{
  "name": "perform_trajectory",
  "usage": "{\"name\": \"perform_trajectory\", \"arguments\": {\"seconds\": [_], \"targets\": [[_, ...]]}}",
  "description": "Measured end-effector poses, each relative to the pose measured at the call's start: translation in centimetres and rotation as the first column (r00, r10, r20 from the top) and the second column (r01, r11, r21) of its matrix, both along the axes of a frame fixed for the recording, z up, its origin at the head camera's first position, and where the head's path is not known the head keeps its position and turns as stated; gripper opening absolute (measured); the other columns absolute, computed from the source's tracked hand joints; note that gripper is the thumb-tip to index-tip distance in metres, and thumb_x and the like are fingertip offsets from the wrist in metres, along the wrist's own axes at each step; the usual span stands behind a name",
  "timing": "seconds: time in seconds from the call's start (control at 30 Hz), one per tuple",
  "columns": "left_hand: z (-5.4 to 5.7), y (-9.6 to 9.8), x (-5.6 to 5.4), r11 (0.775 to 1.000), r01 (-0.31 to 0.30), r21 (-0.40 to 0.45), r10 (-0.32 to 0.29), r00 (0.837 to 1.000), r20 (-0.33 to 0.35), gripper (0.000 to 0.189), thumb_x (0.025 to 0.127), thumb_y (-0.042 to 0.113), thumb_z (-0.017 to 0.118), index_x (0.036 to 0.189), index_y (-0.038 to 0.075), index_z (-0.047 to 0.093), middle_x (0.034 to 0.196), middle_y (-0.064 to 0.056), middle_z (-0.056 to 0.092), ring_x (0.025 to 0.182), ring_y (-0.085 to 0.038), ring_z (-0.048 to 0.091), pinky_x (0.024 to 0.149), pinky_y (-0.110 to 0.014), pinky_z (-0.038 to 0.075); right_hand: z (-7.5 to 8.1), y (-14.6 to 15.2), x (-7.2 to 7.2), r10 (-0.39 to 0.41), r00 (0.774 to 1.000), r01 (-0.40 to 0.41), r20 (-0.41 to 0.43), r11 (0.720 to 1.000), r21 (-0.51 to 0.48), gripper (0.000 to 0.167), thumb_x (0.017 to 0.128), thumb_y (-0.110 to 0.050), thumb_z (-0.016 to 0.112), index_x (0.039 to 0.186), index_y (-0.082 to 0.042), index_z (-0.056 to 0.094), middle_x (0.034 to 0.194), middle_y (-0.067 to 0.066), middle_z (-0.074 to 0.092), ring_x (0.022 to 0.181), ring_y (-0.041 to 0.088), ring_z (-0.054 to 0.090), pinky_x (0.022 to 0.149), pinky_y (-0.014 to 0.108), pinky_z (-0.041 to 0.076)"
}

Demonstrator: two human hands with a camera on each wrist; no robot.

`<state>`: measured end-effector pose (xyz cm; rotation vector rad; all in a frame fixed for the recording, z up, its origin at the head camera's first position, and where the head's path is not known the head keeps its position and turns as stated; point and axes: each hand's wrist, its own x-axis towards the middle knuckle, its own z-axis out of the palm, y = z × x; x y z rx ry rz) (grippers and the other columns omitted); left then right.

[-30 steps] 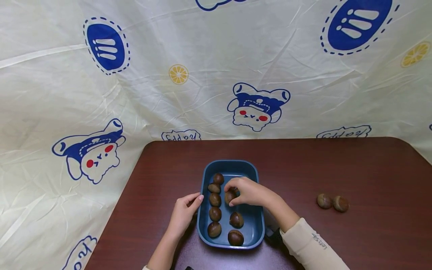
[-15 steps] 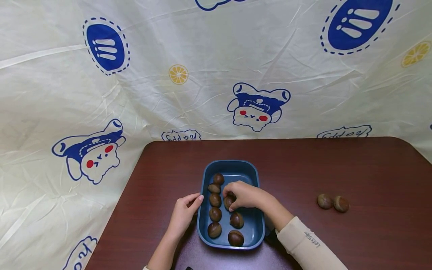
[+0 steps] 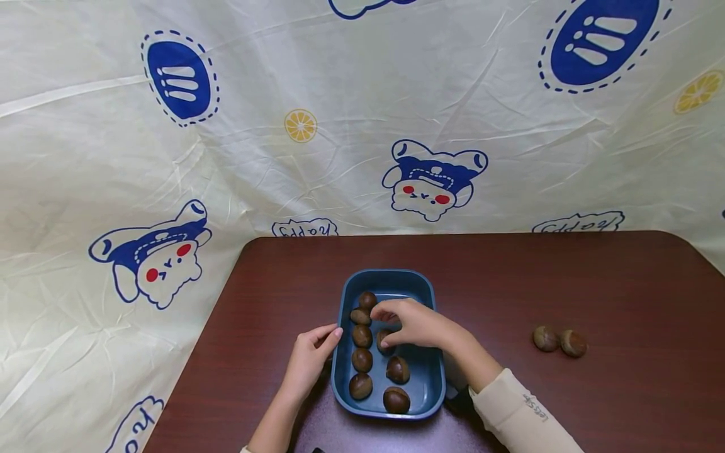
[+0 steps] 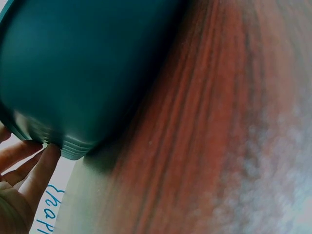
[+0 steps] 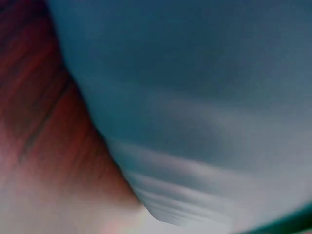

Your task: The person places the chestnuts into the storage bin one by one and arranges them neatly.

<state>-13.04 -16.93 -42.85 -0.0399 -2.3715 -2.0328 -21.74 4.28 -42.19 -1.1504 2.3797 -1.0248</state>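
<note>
A blue rectangular tray (image 3: 416, 404) stands on the table with several brown chestnuts in it. A column of chestnuts (image 3: 361, 360) runs along its left side. To the right of that lie a front chestnut (image 3: 396, 400), one behind it (image 3: 398, 370) and a partly covered chestnut (image 3: 384, 340). My right hand (image 3: 416, 324) is over this last one, thumb close to it and fingers spread away from it. The left hand (image 3: 308, 357) holds the tray's left rim between thumb and fingers; in the left wrist view its fingertips (image 4: 52, 150) meet the tray's outer wall.
Two more chestnuts, one on the left (image 3: 545, 338) and one on the right (image 3: 574, 343), lie on the brown table (image 3: 487, 277) right of the tray. Behind the table hangs a pale printed cloth (image 3: 351, 75). The tray's outer wall (image 5: 185, 122) fills most of the right wrist view.
The right hand shifted the chestnut slightly toward the front of the tray, then loosened its pinch and lifted its fingers off it. The left hand stayed at the rim.
</note>
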Motion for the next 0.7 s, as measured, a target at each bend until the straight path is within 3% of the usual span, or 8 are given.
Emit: {"name": "perform_trajectory", "arguments": {"seconds": [0.17, 0.53, 0.7], "targets": [[0.0, 0.0, 0.0, 1.000, -0.003, -0.001, 0.003, 1.000, 0.005, 0.028, 0.090, 0.006, 0.054, 0.108, -0.015, 0.057, 0.098, -0.029, 0.060, 0.086, -0.036, 0.059, 0.068, -0.029, 0.052, 0.6, 1.0, 0.2, -0.024, 0.997, 0.033, 0.077, 0.993, -0.116, 0.046, 0.077, -0.013, 0.071, 0.118, -0.001, 0.052, 0.114, 0.014, 0.056, 0.103, 0.030, 0.053, 0.086, 0.044, 0.044], [0.0, 0.0, 0.0, 1.000, -0.002, 0.007, 0.002, 1.000, 0.008, 0.028, 0.090, 0.006, 0.054, 0.108, -0.015, 0.057, 0.098, -0.030, 0.060, 0.087, -0.039, 0.058, 0.070, -0.037, 0.052, 1.9, 5.5, 0.7, -0.158, 0.987, 0.161, 0.034, 0.956, -0.245, 0.051, 0.076, -0.023, 0.072, 0.121, -0.011, 0.051, 0.116, 0.009, 0.057, 0.106, 0.028, 0.053, 0.087, 0.047, 0.043], [0.1, 0.0, -0.1, 1.000, -0.002, 0.005, 0.002, 1.000, -0.001, 0.028, 0.089, 0.006, 0.054, 0.107, -0.015, 0.057, 0.098, -0.030, 0.060, 0.088, -0.039, 0.058, 0.071, -0.038, 0.051, 2.1, 8.5, 1.4, -0.278, 0.960, 0.274, 0.016, 0.932, -0.239, 0.054, 0.075, -0.026, 0.073, 0.123, -0.011, 0.051, 0.116, 0.007, 0.057, 0.106, 0.026, 0.053, 0.082, 0.041, 0.047]]}}
